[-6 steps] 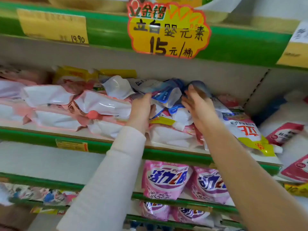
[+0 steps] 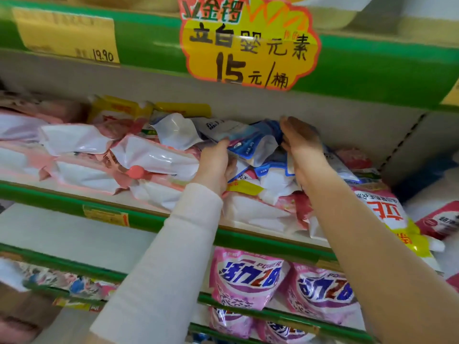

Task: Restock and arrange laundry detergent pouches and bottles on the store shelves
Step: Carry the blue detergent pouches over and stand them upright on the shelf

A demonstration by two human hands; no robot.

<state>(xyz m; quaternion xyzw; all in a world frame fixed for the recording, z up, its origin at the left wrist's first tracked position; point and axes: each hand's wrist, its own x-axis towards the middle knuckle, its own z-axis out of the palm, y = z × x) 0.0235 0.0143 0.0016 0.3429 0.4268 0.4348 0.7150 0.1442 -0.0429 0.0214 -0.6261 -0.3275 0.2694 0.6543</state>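
Left grip (image 2: 214, 165), in a white sleeve (image 2: 173, 256), pinches the near left edge of a blue-and-white pouch (image 2: 250, 142), fingertips on top and thumb beneath. Right grip (image 2: 301, 145) is spread flat, its straight fingers pressing the pouch's right side. That pouch lies on top of the heap in the middle of the green-edged shelf (image 2: 149, 220), with pink-and-white pouches (image 2: 149, 157) stacked to its left and a white-and-yellow pouch (image 2: 382, 214) at right. A yellow price sign (image 2: 248, 45) hangs above; pink pouches (image 2: 246, 276) stand on the shelf below.
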